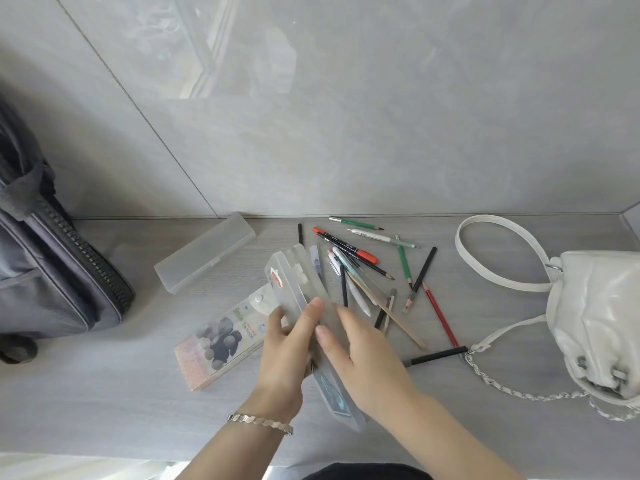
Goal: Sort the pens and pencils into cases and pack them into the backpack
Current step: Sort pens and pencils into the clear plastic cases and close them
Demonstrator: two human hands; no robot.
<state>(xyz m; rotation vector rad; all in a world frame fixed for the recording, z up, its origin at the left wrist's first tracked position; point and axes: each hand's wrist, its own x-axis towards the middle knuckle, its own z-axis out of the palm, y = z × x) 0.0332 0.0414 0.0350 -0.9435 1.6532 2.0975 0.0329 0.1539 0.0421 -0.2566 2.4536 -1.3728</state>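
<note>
A translucent plastic pencil case (294, 275) sits tilted between my two hands at the middle of the table. My left hand (287, 348) grips its left side and my right hand (360, 355) presses on its right side; the case looks partly opened. A second frosted case (204, 252) lies shut behind it to the left. A printed case with a picture (216, 344) lies flat under my left hand. Several pens and pencils (374, 268) are scattered to the right. The grey backpack (45, 271) stands at the far left.
A white handbag (595, 317) with a strap and a chain lies at the right edge of the table. A grey tiled wall rises right behind the table. A black pencil (436, 355) lies near the bag's chain.
</note>
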